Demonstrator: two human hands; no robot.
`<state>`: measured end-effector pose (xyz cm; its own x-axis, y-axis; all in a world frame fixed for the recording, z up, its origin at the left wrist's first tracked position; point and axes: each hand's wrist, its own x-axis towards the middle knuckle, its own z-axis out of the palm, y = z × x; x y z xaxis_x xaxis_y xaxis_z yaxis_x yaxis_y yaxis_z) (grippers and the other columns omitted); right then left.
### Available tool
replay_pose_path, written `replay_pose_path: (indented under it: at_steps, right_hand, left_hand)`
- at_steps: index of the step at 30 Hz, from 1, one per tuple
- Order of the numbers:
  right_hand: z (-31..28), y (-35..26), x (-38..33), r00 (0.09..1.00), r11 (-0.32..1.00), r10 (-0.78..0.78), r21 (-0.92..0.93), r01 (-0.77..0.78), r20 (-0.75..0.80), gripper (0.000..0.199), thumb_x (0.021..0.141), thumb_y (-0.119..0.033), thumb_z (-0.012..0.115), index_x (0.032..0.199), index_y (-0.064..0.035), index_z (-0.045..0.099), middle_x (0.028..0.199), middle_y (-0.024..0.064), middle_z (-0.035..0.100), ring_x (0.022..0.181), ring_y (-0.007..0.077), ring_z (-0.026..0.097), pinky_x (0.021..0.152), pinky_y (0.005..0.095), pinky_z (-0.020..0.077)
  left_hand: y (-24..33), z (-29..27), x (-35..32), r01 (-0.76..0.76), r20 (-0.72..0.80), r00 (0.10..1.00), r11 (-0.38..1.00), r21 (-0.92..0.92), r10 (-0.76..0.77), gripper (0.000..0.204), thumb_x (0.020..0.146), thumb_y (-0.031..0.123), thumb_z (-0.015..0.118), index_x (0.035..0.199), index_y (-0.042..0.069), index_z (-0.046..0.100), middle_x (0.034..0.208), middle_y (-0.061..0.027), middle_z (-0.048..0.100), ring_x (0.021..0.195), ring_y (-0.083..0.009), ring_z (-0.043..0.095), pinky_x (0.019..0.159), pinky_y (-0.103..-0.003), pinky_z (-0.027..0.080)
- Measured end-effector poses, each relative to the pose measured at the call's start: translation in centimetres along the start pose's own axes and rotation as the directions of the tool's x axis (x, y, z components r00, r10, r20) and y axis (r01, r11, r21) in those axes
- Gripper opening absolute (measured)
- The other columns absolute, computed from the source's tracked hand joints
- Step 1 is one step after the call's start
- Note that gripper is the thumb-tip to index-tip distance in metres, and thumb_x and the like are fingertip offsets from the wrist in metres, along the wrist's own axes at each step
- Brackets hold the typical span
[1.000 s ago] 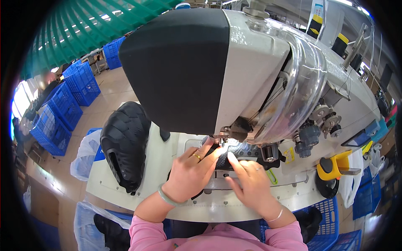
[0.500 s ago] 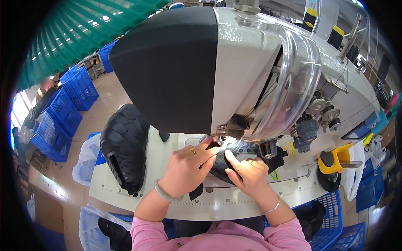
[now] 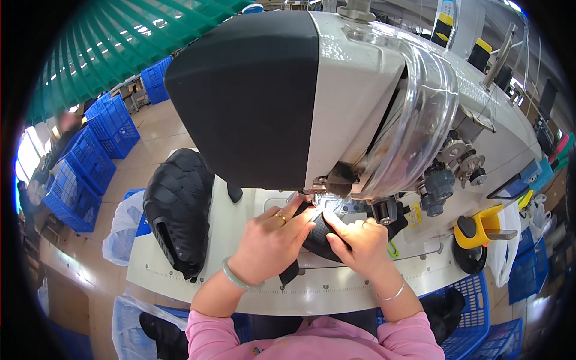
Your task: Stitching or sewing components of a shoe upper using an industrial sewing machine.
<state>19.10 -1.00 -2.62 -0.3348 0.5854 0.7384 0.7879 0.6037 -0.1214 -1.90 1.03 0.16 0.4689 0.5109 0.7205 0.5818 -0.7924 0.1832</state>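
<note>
Under the needle area of a large sewing machine point(image 3: 354, 84), a black textured shoe upper point(image 3: 319, 235) lies on the white table. My left hand point(image 3: 267, 240) presses on its left side, fingers closed and fingertips close to the presser foot point(image 3: 318, 200). My right hand point(image 3: 360, 239) pinches its right side between thumb and fingers. A black strip point(image 3: 289, 273) sticks out below, toward the table's front edge. To the left lies a pile of black quilted shoe uppers point(image 3: 177, 210) with eyelet holes. The edges under my fingertips are partly hidden.
Yellow-handled thread snips or a similar tool point(image 3: 477, 231) sit at the table's right end. Blue crates point(image 3: 75, 198) stand on the floor at left, and another blue basket point(image 3: 471, 318) stands below right. A green ribbed plastic thing point(image 3: 120, 54) hangs over the upper left.
My right hand has shifted slightly, its thumb and fingers changing position on the upper. The black strip below has swung a little to the right. The piles and table items stay put.
</note>
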Motion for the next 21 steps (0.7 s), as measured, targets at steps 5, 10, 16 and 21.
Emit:
replay_pose_path:
  at_steps: [5, 10, 16, 21]
  right_hand:
    - [-1.0, 0.9, 0.8, 0.999, 0.999, -0.03, 0.019, 0.03, 0.036, 0.029, 0.081, -0.029, 0.069, 0.106, -0.0154, 0.074, 0.053, 0.0013, 0.051, 0.047, 0.0189, 0.05, 0.051, 0.032, 0.037]
    - [-0.8, 2.1, 1.1, 0.998, 0.995, -0.046, 0.087, 0.042, 0.041, 0.025, 0.081, -0.028, 0.069, 0.101, -0.0149, 0.075, 0.058, 0.004, 0.055, 0.05, 0.0216, 0.053, 0.053, 0.033, 0.0407]
    - [-1.1, 3.0, 1.6, 0.991, 0.981, -0.024, 0.196, -0.002, 0.128, 0.016, 0.081, -0.025, 0.069, 0.087, -0.0113, 0.073, 0.063, 0.0063, 0.058, 0.057, 0.0257, 0.056, 0.058, 0.0365, 0.0422]
    - [-0.7, 3.8, 1.6, 0.991, 0.968, -0.003, 0.249, -0.032, 0.137, 0.013, 0.081, -0.022, 0.07, 0.085, -0.01, 0.071, 0.066, 0.0066, 0.06, 0.061, 0.0279, 0.055, 0.072, 0.0385, 0.0417]
  left_hand:
    - [0.3, -1.2, 0.2, 0.016, 0.066, 0.998, 1.0, -0.027, -0.014, 0.027, 0.077, 0.008, 0.063, 0.104, 0.007, 0.068, 0.118, -0.0222, 0.064, 0.067, -0.0247, 0.062, 0.059, -0.033, 0.053]
    - [-3.8, -1.5, -0.4, -0.009, 0.099, 0.992, 0.846, -0.533, 0.073, 0.063, 0.057, -0.002, 0.049, 0.117, 0.005, 0.067, 0.13, -0.0265, 0.056, 0.074, -0.0316, 0.065, 0.069, -0.039, 0.055]
    - [-2.4, -1.1, -1.2, -0.099, 0.115, 0.986, 0.984, -0.15, 0.117, 0.055, 0.063, -0.004, 0.058, 0.116, 0.01, 0.068, 0.132, -0.0197, 0.057, 0.057, -0.0212, 0.061, 0.056, -0.03, 0.052]
    - [-1.4, -1.2, -1.3, -0.166, 0.107, 0.981, 0.985, 0.053, 0.16, 0.053, 0.065, -0.001, 0.062, 0.116, 0.012, 0.068, 0.133, -0.018, 0.056, 0.051, -0.0159, 0.054, 0.05, -0.028, 0.048]
